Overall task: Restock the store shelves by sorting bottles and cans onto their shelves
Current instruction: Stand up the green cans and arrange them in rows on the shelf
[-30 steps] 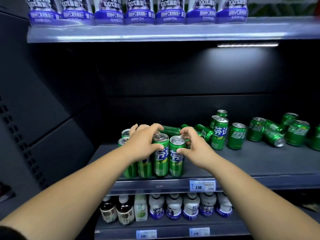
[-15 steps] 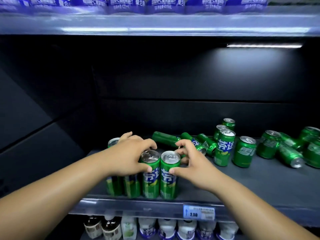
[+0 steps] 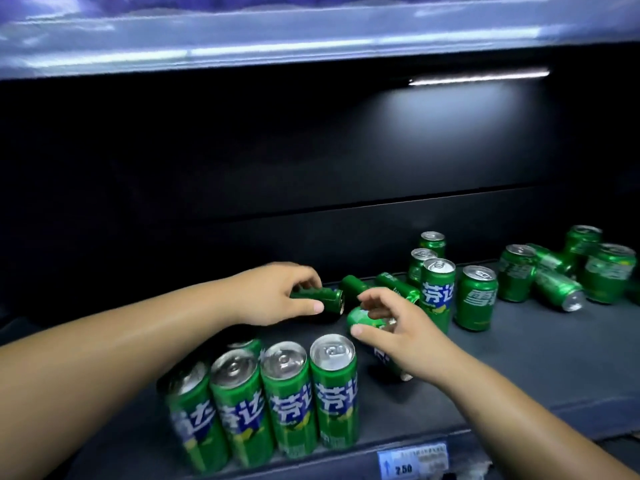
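Observation:
Several tall green cans (image 3: pixel 332 393) stand in a row at the front left of the dark shelf (image 3: pixel 519 368). Behind that row, my left hand (image 3: pixel 277 296) grips a green can lying on its side (image 3: pixel 320 299). My right hand (image 3: pixel 398 327) holds another tilted green can (image 3: pixel 363 315) just right of it, its lower end showing under my wrist. More slim cans lie on their sides (image 3: pixel 394 287) behind my right hand. A tall can (image 3: pixel 437 294) and a short green can (image 3: pixel 476 297) stand upright to the right.
A jumble of short green cans (image 3: pixel 554 275), some upright and some lying, fills the shelf's far right. A price tag reading 2.50 (image 3: pixel 412 460) sits on the front rail. The upper shelf's edge (image 3: pixel 311 43) runs overhead, and bare shelf surface lies front right.
Both hands let go of the upright front-row cans and reached back, each taking hold of a lying can. The camera moved closer and tilted up, so the lower shelf is out of view.

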